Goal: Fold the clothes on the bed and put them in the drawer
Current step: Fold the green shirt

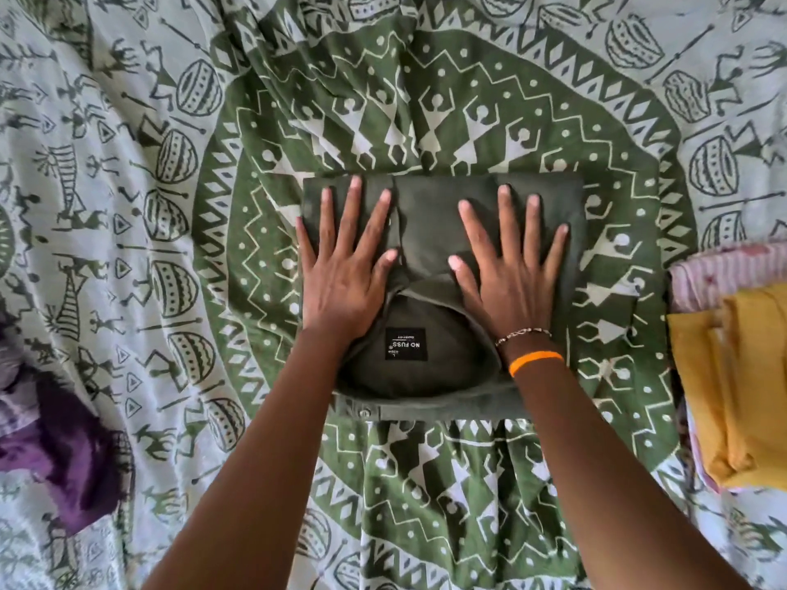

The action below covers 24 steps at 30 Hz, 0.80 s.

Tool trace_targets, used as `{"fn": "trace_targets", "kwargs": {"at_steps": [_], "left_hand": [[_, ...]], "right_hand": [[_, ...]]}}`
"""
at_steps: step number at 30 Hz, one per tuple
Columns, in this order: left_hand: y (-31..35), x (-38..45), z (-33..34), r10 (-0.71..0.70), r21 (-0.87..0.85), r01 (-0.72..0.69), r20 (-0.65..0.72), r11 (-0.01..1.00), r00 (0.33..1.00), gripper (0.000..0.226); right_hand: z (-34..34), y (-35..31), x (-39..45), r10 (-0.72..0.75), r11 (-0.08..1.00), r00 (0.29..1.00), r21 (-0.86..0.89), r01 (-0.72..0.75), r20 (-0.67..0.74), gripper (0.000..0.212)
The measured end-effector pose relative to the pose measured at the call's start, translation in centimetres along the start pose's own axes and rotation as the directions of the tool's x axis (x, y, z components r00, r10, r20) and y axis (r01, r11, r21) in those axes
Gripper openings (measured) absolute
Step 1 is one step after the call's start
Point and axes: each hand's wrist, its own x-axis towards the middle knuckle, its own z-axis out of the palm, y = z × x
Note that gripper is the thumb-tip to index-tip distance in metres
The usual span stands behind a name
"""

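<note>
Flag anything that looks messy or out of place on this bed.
Only the purple garment at the left edge: it lies crumpled, unlike the flat dark green shirt and the folded yellow cloth stacked right.

Dark green shirt [430, 223] lies folded into a flat rectangle mid-bed, collar and black label facing up at its near edge

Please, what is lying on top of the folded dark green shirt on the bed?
Both hands press flat on the folded green shirt: left hand, right hand, fingers spread. The black label shows inside the collar. The cloth beneath the palms and forearms is covered.
</note>
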Motion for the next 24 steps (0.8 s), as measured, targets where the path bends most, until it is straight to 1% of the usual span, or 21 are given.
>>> {"fn": "trace_targets", "kwargs": {"at_steps": [2,3,4,5,6,7,8,9,10,11,12,13,14,15,16,18,19,21,22,24], "left_hand": [[-0.2,0.4,0.3,0.01,-0.004,-0.011,-0.003,1.0,1.0,0.055],[-0.2,0.3,-0.1,0.03,-0.072,-0.031,-0.016,0.997,0.999,0.054],[-0.2,0.2,-0.7,0.026,-0.198,-0.036,-0.052,0.98,0.998,0.051],[-0.2,-0.1,-1.3,-0.033,-0.358,-0.007,-0.106,0.934,0.994,0.048],[-0.4,-0.5,-1.9,-0.161,-0.503,0.067,-0.148,0.862,0.976,0.045],[-0.8,-1.3,-2.5,-0.338,-0.604,0.183,-0.151,0.776,0.929,0.04],[-1.2,-2.1,-2.8,-0.515,-0.657,0.334,-0.097,0.676,0.852,0.035],[-1.4,-3.1,-2.8,-0.647,-0.676,0.485,0.015,0.555,0.762,0.031],[-1.8,-4.7,-3.3,-0.704,-0.659,0.596,0.139,0.46,0.697,0.029],[-2.0,-5.8,-3.1,-0.711,-0.623,0.667,0.24,0.409,0.661,0.03],[-2.2,-6.7,-2.9,-0.693,-0.586,0.704,0.307,0.402,0.652,0.031],[-2.3,-7.5,-2.9,-0.667,-0.56,0.718,0.351,0.413,0.657,0.033],[-2.3,-8.0,-3.1,-0.636,-0.559,0.717,0.385,0.417,0.669,0.036],[-2.3,-8.2,-3.3,-0.605,-0.574,0.713,0.417,0.402,0.678,0.038],[-2.3,-8.1,-3.6,-0.569,-0.608,0.71,0.462,0.355,0.68,0.038],[-2.0,-7.8,-4.8,-0.472,-0.684,0.693,0.545,0.227,0.693,0.028],[-1.8,-7.6,-5.4,-0.436,-0.714,0.675,0.556,0.186,0.708,0.023],[-1.0,-7.3,-6.8,-0.429,-0.771,0.619,0.515,0.146,0.742,0.013],[-0.5,-7.2,-7.7,-0.441,-0.797,0.587,0.482,0.138,0.758,0.009],[0.9,-6.8,-9.4,-0.425,-0.843,0.518,0.419,0.147,0.802,0.008]], "right_hand": [[0.6,0.1,0.3,0.033,0.999,0.999,-0.011,-0.033,0.011,0.059],[0.5,0.1,0.3,0.034,0.999,0.999,0.017,-0.034,0.003,0.058],[0.0,0.2,0.2,0.028,0.997,0.999,0.072,-0.026,-0.021,0.057],[-0.6,0.4,0.1,0.025,0.987,0.997,0.163,-0.012,-0.079,0.054],[-1.3,0.8,-0.3,0.051,0.961,0.987,0.275,-0.007,-0.152,0.051],[-1.8,1.5,-1.1,0.13,0.926,0.966,0.376,-0.037,-0.224,0.047],[-2.1,2.4,-1.8,0.243,0.884,0.931,0.456,-0.098,-0.272,0.044],[-2.4,3.3,-2.5,0.368,0.831,0.887,0.526,-0.18,-0.278,0.043],[-2.8,3.4,-3.9,0.472,0.757,0.852,0.601,-0.258,-0.228,0.041],[-2.7,3.6,-4.8,0.546,0.668,0.827,0.665,-0.335,-0.132,0.039],[-2.6,3.5,-5.6,0.594,0.56,0.805,0.721,-0.408,-0.006,0.036],[-2.5,3.4,-6.2,0.617,0.468,0.779,0.744,-0.477,0.112,0.035],[-2.5,3.2,-6.7,0.625,0.428,0.759,0.733,-0.529,0.183,0.034],[-2.6,3.3,-6.9,0.622,0.415,0.751,0.72,-0.556,0.222,0.034],[-2.8,3.4,-6.8,0.612,0.382,0.747,0.731,-0.566,0.259,0.033],[-4.0,3.5,-6.3,0.524,0.277,0.766,0.776,-0.566,0.372,0.03],[-4.5,3.6,-6.0,0.466,0.28,0.79,0.781,-0.558,0.398,0.029],[-6.0,4.2,-5.4,0.411,0.351,0.837,0.784,-0.512,0.362,0.028],[-6.9,4.6,-5.1,0.405,0.362,0.852,0.798,-0.481,0.33,0.027],[-9.0,5.9,-4.4,0.398,0.345,0.875,0.839,-0.42,0.274,0.027]]}}
